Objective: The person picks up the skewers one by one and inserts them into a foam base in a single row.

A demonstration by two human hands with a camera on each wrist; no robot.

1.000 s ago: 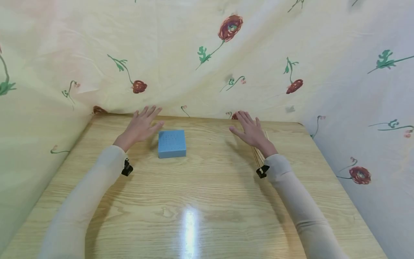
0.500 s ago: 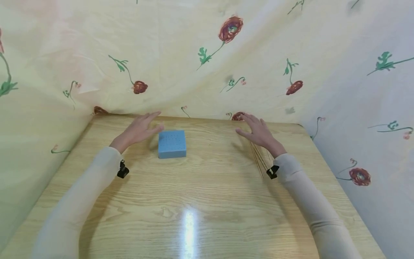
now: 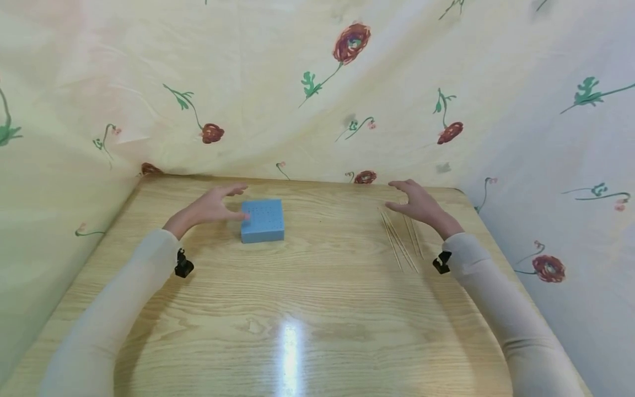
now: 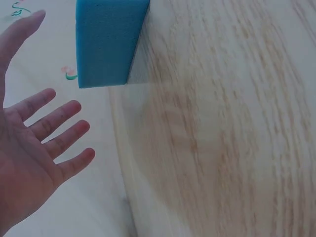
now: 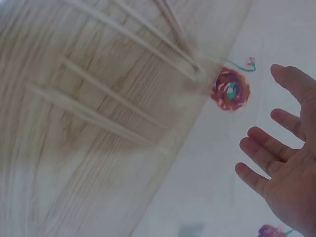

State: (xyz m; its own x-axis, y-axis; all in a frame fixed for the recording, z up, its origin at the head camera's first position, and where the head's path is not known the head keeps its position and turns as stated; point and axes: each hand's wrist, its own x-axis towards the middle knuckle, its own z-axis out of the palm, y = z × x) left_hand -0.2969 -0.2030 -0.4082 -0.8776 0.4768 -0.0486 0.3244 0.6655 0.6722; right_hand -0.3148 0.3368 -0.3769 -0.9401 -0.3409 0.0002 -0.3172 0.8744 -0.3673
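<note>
Nearest you, wooden table (image 3: 223, 309) before both hands. Thin sticks (image 3: 401, 241) lie on it, left of and nearer you than your right hand (image 3: 420, 204): fingers loosely spread, nothing held. Blue block (image 3: 263, 220) just right of your left hand (image 3: 210, 207), thumb apart from it; digits spread wide, nothing held. Flowered cloth (image 3: 278, 82) beyond both.

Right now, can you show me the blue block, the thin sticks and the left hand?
Blue block (image 3: 263, 216), head view: the middle of its dotted top.
Thin sticks (image 5: 94, 116), right wrist view: about halfway along the lowest one, which looks blurry.
Left hand (image 4: 29, 150), left wrist view: the palm.
</note>
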